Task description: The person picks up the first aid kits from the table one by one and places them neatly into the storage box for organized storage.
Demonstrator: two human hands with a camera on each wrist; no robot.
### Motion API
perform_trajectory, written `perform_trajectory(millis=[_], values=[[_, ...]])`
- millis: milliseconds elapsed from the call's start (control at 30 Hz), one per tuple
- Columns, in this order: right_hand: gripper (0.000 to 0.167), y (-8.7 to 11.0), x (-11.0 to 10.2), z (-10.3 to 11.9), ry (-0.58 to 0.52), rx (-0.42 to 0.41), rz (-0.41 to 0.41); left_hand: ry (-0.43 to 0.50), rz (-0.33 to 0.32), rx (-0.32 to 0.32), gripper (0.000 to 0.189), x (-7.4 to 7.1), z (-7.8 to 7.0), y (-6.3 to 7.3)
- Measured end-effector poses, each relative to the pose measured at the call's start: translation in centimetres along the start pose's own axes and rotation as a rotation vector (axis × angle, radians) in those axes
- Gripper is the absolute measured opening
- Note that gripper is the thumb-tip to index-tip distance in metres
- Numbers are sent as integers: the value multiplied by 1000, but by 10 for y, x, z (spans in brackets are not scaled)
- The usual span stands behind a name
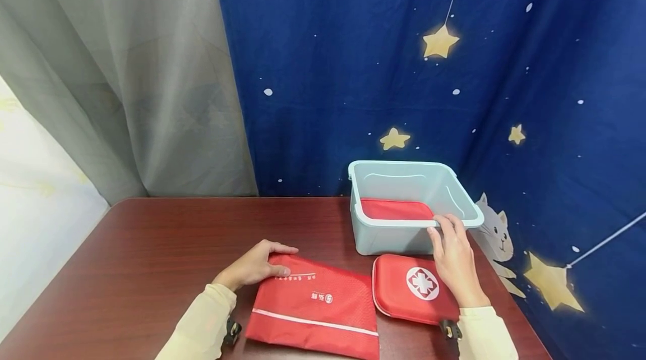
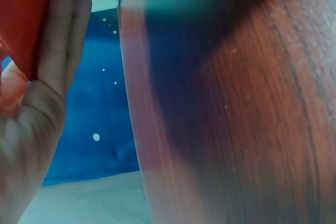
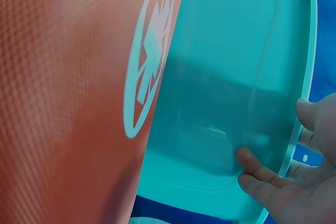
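Note:
A flat red pouch [image 1: 333, 312] with pale printing and a white stripe lies near the front of the table. My left hand [image 1: 254, 266] holds its far left corner, thumb on top and fingers along the far side. The left wrist view shows the fingers [image 2: 55, 51] against the red fabric. My right hand [image 1: 456, 264] grips the front rim of a light blue plastic bin [image 1: 388, 238], with some fingers [image 3: 262, 174] touching its outer wall. A red item [image 1: 396, 210] lies inside, partly hidden by the front wall.
A red zip case [image 1: 393, 287] with a white cross emblem lies in front of the bin, beneath my right wrist, beside the pouch. The brown table [image 1: 166, 259] extends left. Behind it hang a grey curtain [image 1: 161, 79] and a blue starry curtain [image 1: 328, 68].

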State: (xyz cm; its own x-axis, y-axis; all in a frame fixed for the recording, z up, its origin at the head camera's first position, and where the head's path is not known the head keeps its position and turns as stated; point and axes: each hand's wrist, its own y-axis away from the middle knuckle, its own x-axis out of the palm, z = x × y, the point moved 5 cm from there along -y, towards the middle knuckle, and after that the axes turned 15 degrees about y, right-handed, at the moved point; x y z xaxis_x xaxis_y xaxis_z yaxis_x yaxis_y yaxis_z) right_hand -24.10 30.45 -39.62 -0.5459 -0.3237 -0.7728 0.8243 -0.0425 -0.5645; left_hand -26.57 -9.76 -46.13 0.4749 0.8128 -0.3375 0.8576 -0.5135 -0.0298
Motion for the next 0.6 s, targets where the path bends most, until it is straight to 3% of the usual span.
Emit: perform_trajectory(millis=[167, 333, 600], values=[[30, -1, -1, 1, -1, -1, -1, 146, -7, -59, 45, -2, -1, 4], [31, 0, -1, 2, -3, 5, 10, 234, -18, -100, 47, -5, -6, 7], [32, 1, 1, 0, -1, 19, 26, 219, -12, -14, 45, -19, -26, 9]])
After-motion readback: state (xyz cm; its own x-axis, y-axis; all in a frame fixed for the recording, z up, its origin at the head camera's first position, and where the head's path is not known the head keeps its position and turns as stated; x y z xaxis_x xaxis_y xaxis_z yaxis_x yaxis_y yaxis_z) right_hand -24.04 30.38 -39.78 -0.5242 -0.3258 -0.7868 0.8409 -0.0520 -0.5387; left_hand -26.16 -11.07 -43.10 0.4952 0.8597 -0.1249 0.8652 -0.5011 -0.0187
